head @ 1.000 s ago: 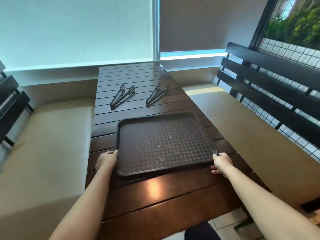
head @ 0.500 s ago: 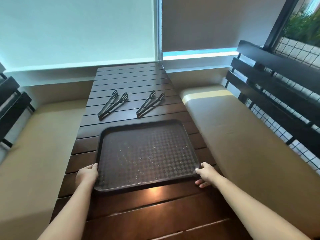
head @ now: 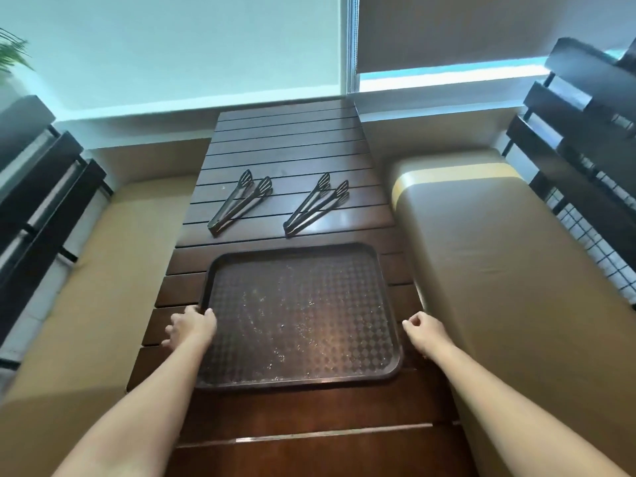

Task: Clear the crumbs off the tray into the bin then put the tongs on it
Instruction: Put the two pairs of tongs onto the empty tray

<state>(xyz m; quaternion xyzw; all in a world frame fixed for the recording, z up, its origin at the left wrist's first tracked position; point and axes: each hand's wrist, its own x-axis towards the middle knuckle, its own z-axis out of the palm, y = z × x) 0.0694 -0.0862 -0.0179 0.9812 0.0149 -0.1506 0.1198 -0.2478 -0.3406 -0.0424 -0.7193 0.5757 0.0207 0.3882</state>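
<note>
Curling our left hand [head: 191, 328] onto the tray [head: 303, 256] rim, we have let go with the right hand [head: 424, 331], now loosely curled beside it. Crumbs [head: 275, 325] remain. Both tongs [head: 241, 202] point away rightward, beyond the tray.

lit by cool daylight from the window strip [head: 447, 74] below the drawn blind [head: 447, 25]. soft, low-contrast shadows throughout. warm glare patches on the table [head: 292, 438] and on the near right part of the tray [head: 296, 383]. strong wide-angle bowing at the edges, with benches and forearms stretched. slight motion blur at the right hand [head: 426, 330]. mild compression softness overall.
</note>
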